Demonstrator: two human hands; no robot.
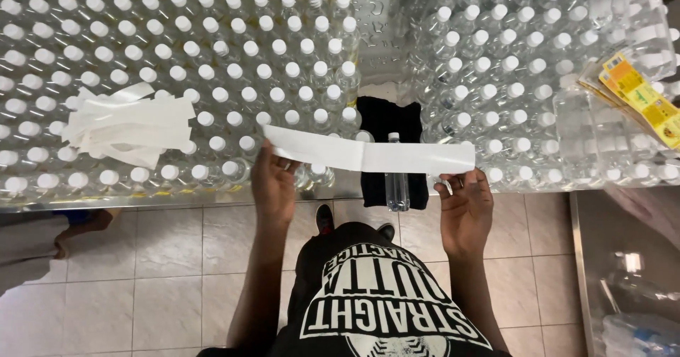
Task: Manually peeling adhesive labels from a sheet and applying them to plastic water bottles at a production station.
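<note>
I hold a long white paper strip (368, 156) stretched flat between both hands. My left hand (273, 185) pinches its left end and my right hand (464, 212) pinches its right end. Under the strip, a clear plastic bottle (397, 183) with a white cap lies on a black cloth (388, 120) at the edge of the metal table (379, 24). The strip hangs just above that bottle without clearly touching it.
Many upright white-capped clear bottles (212, 59) fill the table left and right (510, 66). A pile of white strips (131, 123) rests on the left bottles. Yellow labels (637, 95) lie at the right. Tiled floor below; another person's arm (78, 229) at left.
</note>
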